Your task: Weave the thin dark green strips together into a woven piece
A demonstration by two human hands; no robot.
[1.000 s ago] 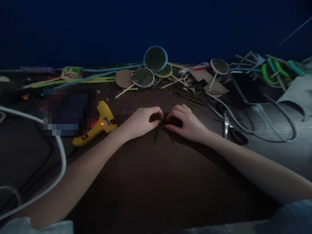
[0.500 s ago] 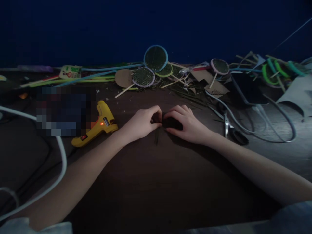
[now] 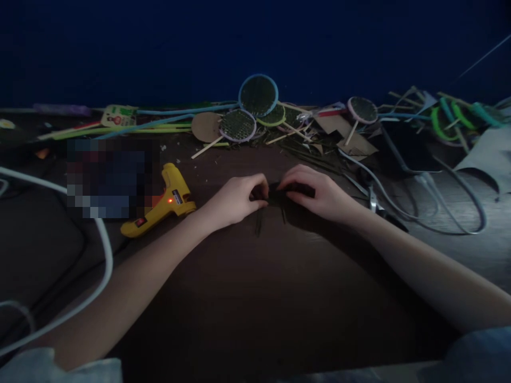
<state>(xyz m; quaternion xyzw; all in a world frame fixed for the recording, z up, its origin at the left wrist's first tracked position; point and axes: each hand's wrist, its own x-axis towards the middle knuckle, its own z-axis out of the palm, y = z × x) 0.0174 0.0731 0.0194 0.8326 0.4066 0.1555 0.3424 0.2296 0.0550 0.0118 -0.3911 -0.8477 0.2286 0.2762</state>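
In the head view, my left hand [image 3: 240,200] and my right hand [image 3: 319,192] face each other low over the dark table [image 3: 263,298]. Between them run thin dark green strips [image 3: 275,196] that look like leaf strips. My left thumb and fingers are pinched on the strips at one side. On the other side, my right thumb and fingertips close on them, with the hand arched over the table. Loose ends of the strips hang toward me below the fingers. Dim light hides how the strips cross.
A yellow glue gun [image 3: 175,194] with a lit red light lies left of my left hand. Scissors [image 3: 372,199] and a phone [image 3: 411,149] with a cable lie at right. Small round woven fans [image 3: 237,126] and straws line the back. A white cable [image 3: 104,250] crosses my left arm.
My right hand has moved slightly right and up, widening the gap between the hands. More of the dark strips shows between them. My left hand stays nearly in place.
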